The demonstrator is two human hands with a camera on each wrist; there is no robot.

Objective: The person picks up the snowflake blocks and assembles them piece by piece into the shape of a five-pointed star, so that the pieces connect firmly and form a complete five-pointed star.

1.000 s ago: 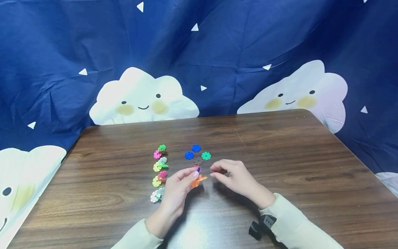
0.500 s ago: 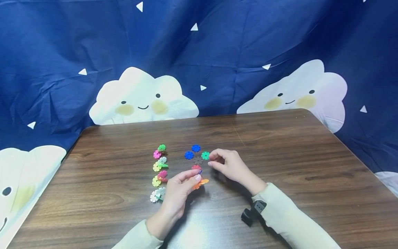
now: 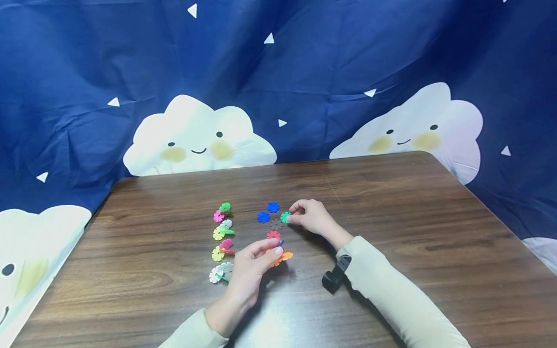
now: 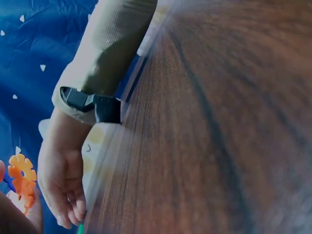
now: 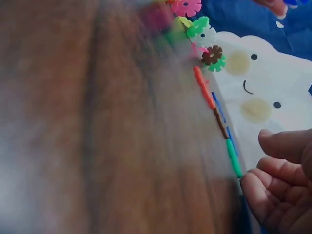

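In the head view my left hand (image 3: 247, 268) pinches a small joined cluster of plastic snowflake discs between thumb and fingers. Orange discs (image 3: 284, 257) and a bit of a blue disc (image 3: 281, 242) stick out of it; the rest is covered by the fingers. My right hand (image 3: 315, 217) is low over the table, its fingertips at the right edge of a flat green snowflake disc (image 3: 285, 217). From the right wrist, thumb and fingers look apart beside that green disc (image 5: 234, 158). Nearby lie a brown disc (image 3: 276, 225), a red disc (image 3: 273, 234) and two blue discs (image 3: 263, 217).
Left of the hands runs a column of joined disc clusters, among them a pink-and-green cluster (image 3: 219, 215) and a white cluster (image 3: 215, 274). A wooden table (image 3: 391, 203) carries everything. Behind it hangs a blue cloth (image 3: 304, 58) with clouds.
My right hand has moved forward and left, from beside the held cluster to the green disc. The left hand keeps its cluster nearly in place, shifting slightly toward me.
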